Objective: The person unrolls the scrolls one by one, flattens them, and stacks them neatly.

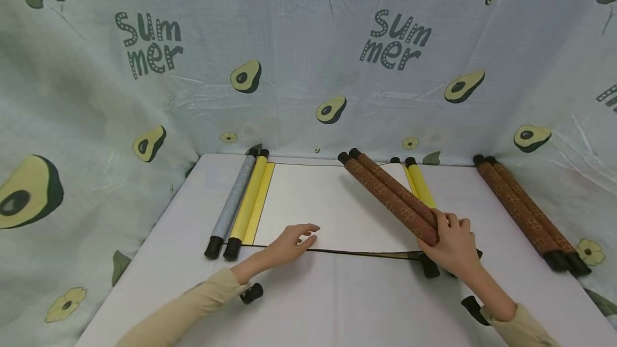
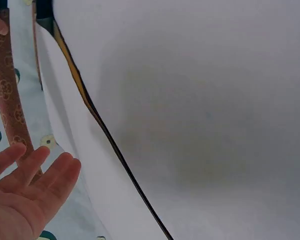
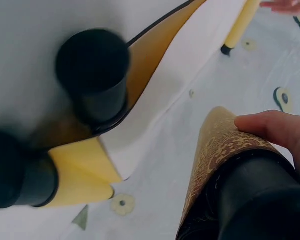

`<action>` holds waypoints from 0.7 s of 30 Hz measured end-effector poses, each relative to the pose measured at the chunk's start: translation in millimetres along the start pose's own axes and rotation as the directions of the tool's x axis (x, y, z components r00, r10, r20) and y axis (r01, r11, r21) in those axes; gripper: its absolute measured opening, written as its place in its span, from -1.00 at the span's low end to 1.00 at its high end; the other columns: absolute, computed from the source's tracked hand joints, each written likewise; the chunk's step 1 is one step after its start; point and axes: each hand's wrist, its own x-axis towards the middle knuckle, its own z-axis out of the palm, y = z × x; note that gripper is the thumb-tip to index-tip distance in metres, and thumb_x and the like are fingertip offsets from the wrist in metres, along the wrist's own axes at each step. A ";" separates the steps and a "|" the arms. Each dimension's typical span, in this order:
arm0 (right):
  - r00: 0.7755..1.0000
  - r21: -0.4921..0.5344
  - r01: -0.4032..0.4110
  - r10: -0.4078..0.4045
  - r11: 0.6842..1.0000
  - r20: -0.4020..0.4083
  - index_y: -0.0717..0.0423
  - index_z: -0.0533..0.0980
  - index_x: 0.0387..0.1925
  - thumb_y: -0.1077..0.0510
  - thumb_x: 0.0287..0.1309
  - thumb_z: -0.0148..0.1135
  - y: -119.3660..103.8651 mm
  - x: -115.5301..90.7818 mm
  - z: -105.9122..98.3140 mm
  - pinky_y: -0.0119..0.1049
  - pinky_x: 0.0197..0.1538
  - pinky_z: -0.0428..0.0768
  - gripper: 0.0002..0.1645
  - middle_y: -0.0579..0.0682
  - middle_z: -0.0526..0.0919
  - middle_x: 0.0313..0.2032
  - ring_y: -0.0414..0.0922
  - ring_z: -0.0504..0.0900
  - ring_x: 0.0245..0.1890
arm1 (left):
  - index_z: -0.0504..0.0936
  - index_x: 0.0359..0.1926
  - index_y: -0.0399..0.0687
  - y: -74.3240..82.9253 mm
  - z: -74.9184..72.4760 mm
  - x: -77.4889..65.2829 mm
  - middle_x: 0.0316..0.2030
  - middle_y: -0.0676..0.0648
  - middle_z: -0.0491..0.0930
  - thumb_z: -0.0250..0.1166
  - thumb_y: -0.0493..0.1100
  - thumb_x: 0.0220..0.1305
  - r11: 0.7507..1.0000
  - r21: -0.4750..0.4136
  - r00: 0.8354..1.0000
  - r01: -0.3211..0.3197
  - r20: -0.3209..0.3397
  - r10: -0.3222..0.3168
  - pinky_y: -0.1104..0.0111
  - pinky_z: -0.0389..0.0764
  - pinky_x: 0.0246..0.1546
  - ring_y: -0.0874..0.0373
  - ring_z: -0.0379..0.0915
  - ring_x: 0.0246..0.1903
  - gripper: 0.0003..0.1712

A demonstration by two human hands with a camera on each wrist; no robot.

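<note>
My right hand (image 1: 452, 245) grips the near end of a brown scroll (image 1: 392, 197) with a gold flower pattern, made of two rolls side by side with black end knobs. It is held aslant over the right part of an opened scroll (image 1: 332, 208), whose white sheet lies between yellow rolls. In the right wrist view, the thumb presses on the brown scroll (image 3: 227, 140) beside its black knob. My left hand (image 1: 289, 242) hovers over the sheet's near edge, fingers loosely extended and holding nothing; the left wrist view shows its spread fingers (image 2: 50, 180).
Another brown scroll (image 1: 527, 213) lies at the table's right side. A grey-blue roll (image 1: 234, 197) lies beside the left yellow roll (image 1: 249, 197). The sheet's near edge lifts toward the right black knob (image 1: 428, 265). A curtain printed with avocados (image 1: 308, 58) stands behind the table.
</note>
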 end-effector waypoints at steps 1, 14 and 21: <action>1.000 0.003 0.005 -0.005 1.000 0.000 0.37 0.31 0.03 0.01 -0.33 0.36 -2.7 0.4 0.8 0.07 -0.54 0.34 -0.15 0.41 0.42 -0.18 0.32 0.31 -0.29 | 0.40 0.08 -0.31 1.0 0.7 4.2 0.03 -0.24 0.48 -0.03 -0.18 0.32 0.998 -0.058 1.000 0.009 -0.022 -0.010 0.19 0.52 -0.10 -0.07 0.45 -0.01 -0.62; 0.998 0.003 0.044 -0.044 0.999 0.052 0.29 0.32 0.05 -0.02 -0.34 0.37 -33.4 -1.9 -2.1 0.02 -0.51 0.39 -0.15 0.31 0.46 -0.18 0.26 0.34 -0.28 | 0.22 0.15 -0.43 9.7 10.5 22.4 0.03 -0.42 0.41 -0.09 -0.11 0.35 0.744 -0.606 0.949 0.281 0.059 -0.311 0.19 0.59 -0.22 -0.18 0.50 -0.10 -0.49; 0.996 0.031 0.048 -0.050 0.998 0.073 0.23 0.33 0.05 -0.06 -0.37 0.40 -46.4 -4.6 3.6 -0.03 -0.47 0.39 -0.13 0.25 0.47 -0.20 0.20 0.35 -0.25 | 0.20 0.15 -0.44 17.3 16.8 16.1 0.03 -0.41 0.41 -0.13 -0.06 0.36 0.622 -0.690 0.914 0.370 0.151 -0.376 0.20 0.59 -0.24 -0.16 0.51 -0.10 -0.47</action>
